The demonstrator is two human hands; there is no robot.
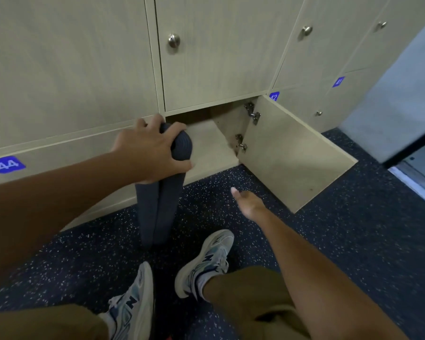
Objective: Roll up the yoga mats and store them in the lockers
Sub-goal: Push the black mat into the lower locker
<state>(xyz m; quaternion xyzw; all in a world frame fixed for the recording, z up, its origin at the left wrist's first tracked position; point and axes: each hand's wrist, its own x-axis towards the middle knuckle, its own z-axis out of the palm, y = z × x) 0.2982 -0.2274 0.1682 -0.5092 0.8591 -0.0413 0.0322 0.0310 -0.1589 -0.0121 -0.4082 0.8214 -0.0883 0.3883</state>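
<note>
Locker (pixel 206 143) open at floor level, door (pixel 290 153) swung right, nothing visible inside.
My left hand (pixel 149 153) grips the rolled mat (pixel 157 207) upright just before it; my right hand (pixel 249 203) hangs relaxed, holding nothing. Left label (pixel 6 164) reads 44.

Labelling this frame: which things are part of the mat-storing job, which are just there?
Job: rolled mat, gripped at the top by the left hand; open locker and its door; right hand, free.
Just there: closed lockers 44 and 42, knobs, shoes.
</note>
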